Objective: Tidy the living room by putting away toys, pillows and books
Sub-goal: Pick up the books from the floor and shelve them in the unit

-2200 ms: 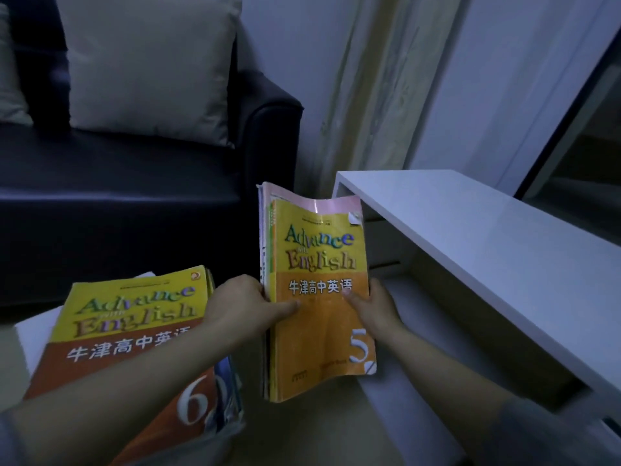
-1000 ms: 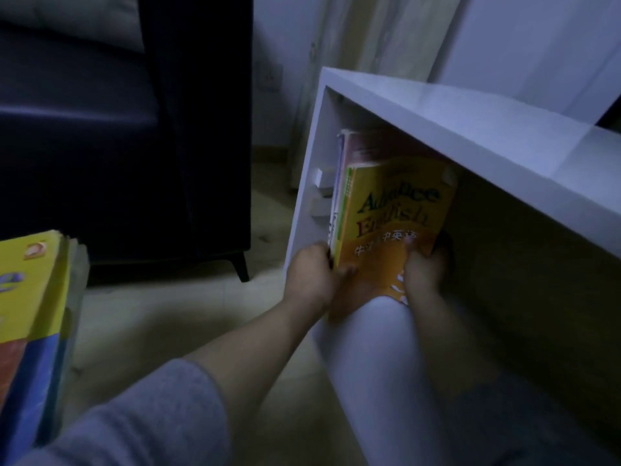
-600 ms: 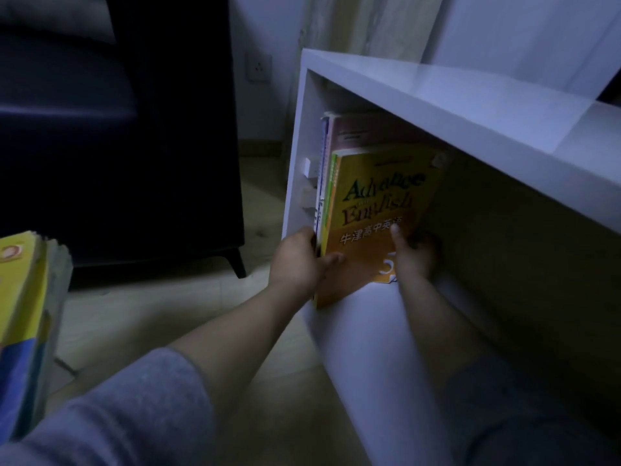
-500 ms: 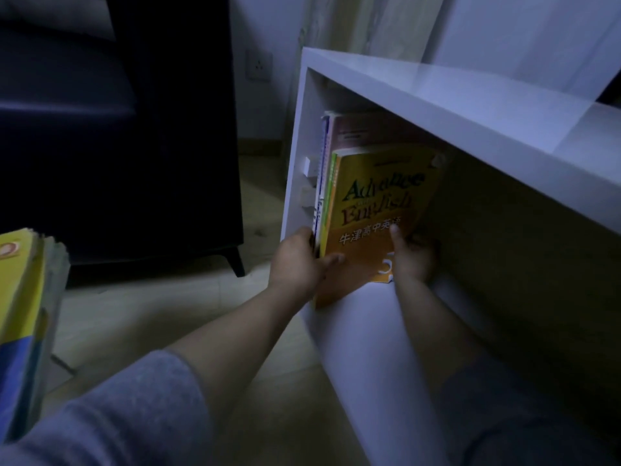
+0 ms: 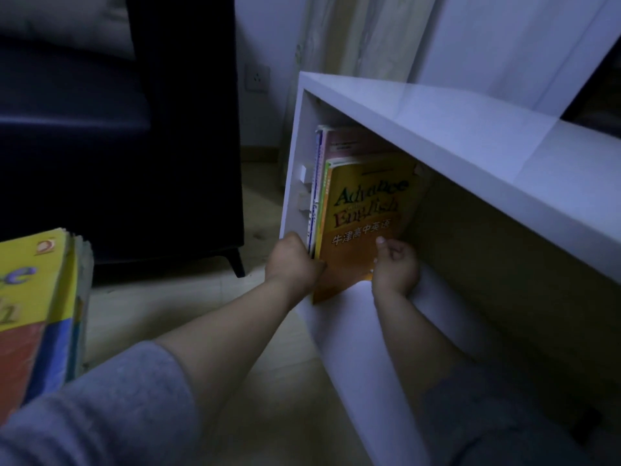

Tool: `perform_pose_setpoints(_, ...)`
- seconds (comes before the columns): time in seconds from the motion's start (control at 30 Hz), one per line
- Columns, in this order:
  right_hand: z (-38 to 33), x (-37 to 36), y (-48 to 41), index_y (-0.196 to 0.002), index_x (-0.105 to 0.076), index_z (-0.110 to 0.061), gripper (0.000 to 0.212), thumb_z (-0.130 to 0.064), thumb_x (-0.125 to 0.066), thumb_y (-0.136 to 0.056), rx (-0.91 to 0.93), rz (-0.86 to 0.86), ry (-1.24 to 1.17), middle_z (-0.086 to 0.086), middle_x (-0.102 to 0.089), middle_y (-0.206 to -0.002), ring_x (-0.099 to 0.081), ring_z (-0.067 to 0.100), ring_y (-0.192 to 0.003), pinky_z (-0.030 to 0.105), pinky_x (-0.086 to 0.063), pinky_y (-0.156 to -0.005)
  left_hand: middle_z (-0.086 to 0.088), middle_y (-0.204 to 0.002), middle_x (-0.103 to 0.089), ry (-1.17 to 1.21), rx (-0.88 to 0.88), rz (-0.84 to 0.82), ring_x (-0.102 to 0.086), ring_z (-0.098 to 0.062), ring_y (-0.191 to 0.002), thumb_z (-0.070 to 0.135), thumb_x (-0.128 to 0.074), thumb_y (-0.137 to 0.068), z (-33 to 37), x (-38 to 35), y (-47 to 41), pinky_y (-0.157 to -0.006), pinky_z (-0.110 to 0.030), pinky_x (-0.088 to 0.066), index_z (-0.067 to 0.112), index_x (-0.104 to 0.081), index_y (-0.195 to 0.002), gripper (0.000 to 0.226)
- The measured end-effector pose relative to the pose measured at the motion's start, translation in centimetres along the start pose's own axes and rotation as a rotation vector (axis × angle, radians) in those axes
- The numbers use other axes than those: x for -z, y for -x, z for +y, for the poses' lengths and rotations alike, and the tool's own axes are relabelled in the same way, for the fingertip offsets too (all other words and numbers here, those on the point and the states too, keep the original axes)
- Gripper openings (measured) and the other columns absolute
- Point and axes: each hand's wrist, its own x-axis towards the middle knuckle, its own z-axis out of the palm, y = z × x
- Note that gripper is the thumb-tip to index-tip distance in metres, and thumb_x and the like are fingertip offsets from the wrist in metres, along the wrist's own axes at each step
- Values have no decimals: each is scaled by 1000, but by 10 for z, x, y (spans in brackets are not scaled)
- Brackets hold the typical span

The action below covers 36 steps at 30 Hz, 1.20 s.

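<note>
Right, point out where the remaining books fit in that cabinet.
Bare: the shelf floor right of the upright books, and the cabinet top. Crowded: the left wall end, where left hand and right hand grip those books.

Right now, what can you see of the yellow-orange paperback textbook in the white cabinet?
The yellow-orange paperback textbook, titled "Advance English" above Chinese characters, stands upright, slightly tilted, cover facing out, at the left end of the white cabinet. It fronts a few books, a pink book tallest behind it. The left hand grips its spine side; the right hand holds its lower right edge, thumb on the cover.
</note>
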Motion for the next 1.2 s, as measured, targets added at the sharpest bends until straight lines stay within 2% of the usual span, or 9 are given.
perform_pose_setpoints(0.23,-11,19,74,-88,-65,-10,4,-13,-62,-90,-57,-160,54,4,-67,-80,-65,31,-85,50,-53,-84,-5,-106,-61,-88,37,-55,-61,-19,-87,24,-70,-82,3,63,56,-69,-28,-52,8,-53,-120,45)
perform_pose_setpoints(0.3,-30,25,88,-88,-63,-12,2,-13,-62,-90,-42,-240,27,-7,-62,-78,-63,24,-86,49,-54,-87,0,-98,-60,-74,54,-54,-58,-12,-76,24,-71,-81,-2,80,74,-64,-23,-50,9,-53,-121,45)
perform_pose_setpoints(0.4,-67,33,121,-92,-63,-15,4,-15,-59,-92,-47,-366,-22,3,-66,-85,-65,24,-87,44,-55,-85,-2,-107,-65,12,53,-60,-63,-16,-91,27,-74,-79,-1,113,99,-81,-32,-56,11,-55,-124,51)
perform_pose_setpoints(0.5,-106,37,153,-91,-60,-9,10,-10,-52,-96,-70,-705,-87,9,-61,-81,-60,20,-76,30,-52,-69,-2,-102,-69,92,45,-28,-66,-16,-90,28,-76,-77,-6,148,122,-83,-36,-56,11,-61,-117,47)
perform_pose_setpoints(0.8,-153,6,232,-87,-57,-17,12,-25,-56,-95,-240,-1228,241,6,-55,-84,-58,17,-78,29,-51,-71,0,-101,-70,51,92,165,-67,-13,-89,19,-73,-79,-52,242,188,-82,-30,-54,11,-63,-113,36)
perform_pose_setpoints(0.9,-157,-13,255,-91,-57,-19,21,-41,-56,-93,-156,-1290,408,-1,-56,-90,-58,15,-90,32,-54,-79,-2,-105,-68,45,161,218,-66,-13,-92,15,-73,-79,-84,270,207,-85,-33,-53,12,-60,-116,39)
perform_pose_setpoints(1.0,-162,-30,273,-80,-62,-16,37,-49,-53,-92,-68,-1338,534,-6,-60,-67,-55,11,-63,28,-52,-65,1,-112,-66,-40,207,318,-63,-14,-101,22,-73,-79,-111,292,222,-88,-33,-50,16,-58,-122,46)
perform_pose_setpoints(1.1,-161,-42,288,-93,-67,-18,33,-49,-54,-92,-156,-1360,516,0,-72,-88,-65,12,-73,20,-46,-60,3,-117,-61,-120,280,368,-59,-17,-102,26,-71,-80,-125,305,229,-80,-29,-45,18,-53,-128,52)
perform_pose_setpoints(1.2,-152,-47,295,-96,-66,-21,21,-40,-58,-93,-200,-1363,408,3,-73,-100,-69,16,-85,22,-52,-71,6,-99,-55,-65,374,358,-52,-15,-87,23,-68,-82,-137,308,231,-68,-27,-39,21,-48,-108,33)
